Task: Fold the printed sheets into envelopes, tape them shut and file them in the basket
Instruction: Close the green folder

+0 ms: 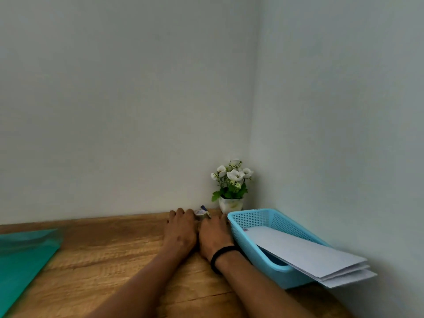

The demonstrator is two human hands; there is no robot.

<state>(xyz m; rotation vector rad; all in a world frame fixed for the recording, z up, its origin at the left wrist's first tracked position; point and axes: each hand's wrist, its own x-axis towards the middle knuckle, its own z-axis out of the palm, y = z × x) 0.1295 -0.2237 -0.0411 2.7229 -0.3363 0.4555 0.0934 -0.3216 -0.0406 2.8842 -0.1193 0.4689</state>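
the surface (pixel 103 244) is wood-grained with a matt finish. at three o'clock, a smooth light-blue plastic basket (pixel 252 220) with perforated walls holds matt white paper sheets (pixel 305 253). at nine o'clock lies a smooth green sheet (pixel 20 260), faintly glossy.

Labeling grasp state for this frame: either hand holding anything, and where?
Nothing clearly held. Left hand and right hand lie palm-down on the table, flanking the tape roll; no grip visible.

Green sheet (pixel 23 260) blurred, cut by the left edge; tape roll (pixel 200 214) partly behind fingers (pixel 181 213)
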